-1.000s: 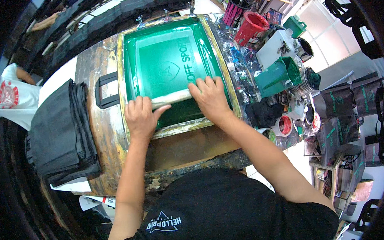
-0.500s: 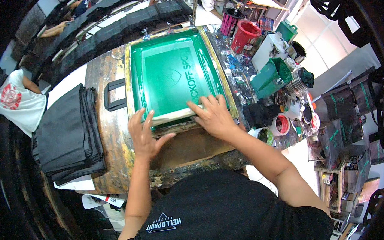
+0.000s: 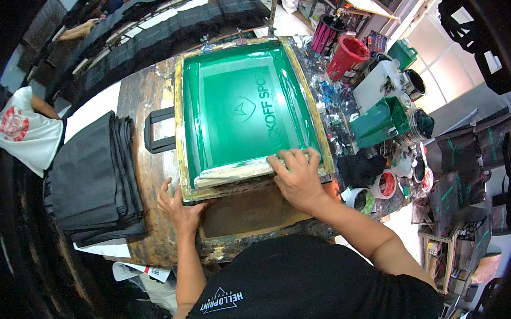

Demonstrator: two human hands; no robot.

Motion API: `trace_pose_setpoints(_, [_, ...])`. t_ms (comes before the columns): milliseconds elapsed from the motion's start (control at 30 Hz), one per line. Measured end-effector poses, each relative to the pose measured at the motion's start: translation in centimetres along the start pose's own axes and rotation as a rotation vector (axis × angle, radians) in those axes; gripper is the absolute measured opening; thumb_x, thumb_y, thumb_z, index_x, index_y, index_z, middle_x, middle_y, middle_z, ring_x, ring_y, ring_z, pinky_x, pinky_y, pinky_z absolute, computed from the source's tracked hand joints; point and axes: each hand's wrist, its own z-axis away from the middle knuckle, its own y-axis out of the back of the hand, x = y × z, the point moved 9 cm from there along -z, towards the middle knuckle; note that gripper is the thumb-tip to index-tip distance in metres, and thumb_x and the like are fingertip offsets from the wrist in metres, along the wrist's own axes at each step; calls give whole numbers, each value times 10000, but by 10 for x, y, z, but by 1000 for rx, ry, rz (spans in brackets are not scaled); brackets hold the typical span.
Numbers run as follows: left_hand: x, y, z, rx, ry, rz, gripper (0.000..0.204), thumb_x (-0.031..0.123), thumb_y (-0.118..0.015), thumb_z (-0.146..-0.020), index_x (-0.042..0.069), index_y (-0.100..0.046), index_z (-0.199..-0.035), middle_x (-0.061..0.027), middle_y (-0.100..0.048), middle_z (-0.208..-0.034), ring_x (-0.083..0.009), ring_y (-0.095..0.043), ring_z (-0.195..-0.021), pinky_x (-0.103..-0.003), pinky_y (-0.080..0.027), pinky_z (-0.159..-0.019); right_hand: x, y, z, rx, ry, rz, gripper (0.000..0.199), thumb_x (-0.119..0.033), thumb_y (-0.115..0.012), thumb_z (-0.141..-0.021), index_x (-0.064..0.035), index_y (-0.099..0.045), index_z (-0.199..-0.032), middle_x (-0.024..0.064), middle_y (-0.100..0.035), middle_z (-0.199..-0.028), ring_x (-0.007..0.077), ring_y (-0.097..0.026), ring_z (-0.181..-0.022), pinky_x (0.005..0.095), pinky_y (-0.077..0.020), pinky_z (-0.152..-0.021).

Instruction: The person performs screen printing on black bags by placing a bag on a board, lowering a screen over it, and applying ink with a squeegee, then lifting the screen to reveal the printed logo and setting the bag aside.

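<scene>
A printing screen [image 3: 178, 123] in a worn yellowish frame lies in front of me, its mesh [image 3: 225, 126] covered in glossy green ink around a lettered, shield-shaped design. Along the screen's near side rests a pale squeegee [image 3: 233, 173]. Curled over the squeegee and the near frame edge at the right is my right hand [image 3: 299, 180]; its thumb is hidden. My left hand [image 3: 181, 211] is beside the near left corner, fingers apart and thumb toward the frame's underside, with nothing visible in it. A black bag handle [image 3: 151, 132] sticks out left from under the screen.
A stack of black fabric bags [image 3: 90, 172] lies at the left. Several ink containers stand at the right, including a red bucket [image 3: 348, 55] and a green container [image 3: 379, 123]. Clamps [image 3: 240, 37] sit at the screen's far edge. Another person's white shirt [image 3: 29, 132] shows far left.
My left hand has moved off the squeegee, down and left to beside the frame corner. The squeegee has come to the near side, and the frame's near edge appears raised. The view has shifted slightly.
</scene>
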Motion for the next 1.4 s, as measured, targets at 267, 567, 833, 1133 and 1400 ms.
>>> trace_pose_setpoints(267, [-7, 16, -11, 269, 82, 822, 804, 242, -994, -718, -3, -599, -1375, -126, -593, -1324, -266, -578, -1193, -424, -492, -1018, -9, 85, -59, 137, 73, 103, 470, -392, -766, -828, -125, -648, -1197, 90, -596, -1070, 276, -564, -1039, 531, -367, -948])
trace_pose_setpoints(567, [92, 111, -121, 475, -198, 861, 902, 310, -768, -989, -5, -237, -1647, -206, -540, -1424, -284, -571, -1278, -387, -420, -1107, 8, 185, -190, 535, 172, 264, 542, -634, -646, -904, -104, -731, -980, 133, -730, -894, 313, -703, -897, 495, -448, -831])
trace_pose_setpoints(833, [24, -19, -65, -68, 147, -79, 956, 579, -618, -1006, 50, -186, -1675, -383, -516, -1357, -532, -497, -1313, -572, -362, -1142, 29, 203, -237, 466, 114, 221, 566, -642, -624, -918, -96, -750, -997, 158, -760, -920, 323, -735, -930, 499, -460, -869])
trace_pose_setpoints(1133, [13, -59, -83, -180, 189, 194, 717, 67, -759, -885, -18, -451, -1527, -314, -615, -1303, -451, -604, -1241, -479, -476, -1076, 33, 217, -257, 435, 91, 187, 582, -623, -604, -947, -63, -731, -1038, 165, -752, -970, 320, -717, -975, 507, -459, -933])
trace_pose_setpoints(1400, [-12, 36, -197, 4, -80, 540, 443, 23, -702, -854, -66, -682, -1287, -196, -718, -1246, -301, -665, -1196, -384, -485, -1061, 30, 214, -270, 311, 58, 159, 601, -621, -588, -958, -49, -721, -1085, 174, -749, -1021, 327, -699, -1052, 519, -439, -980])
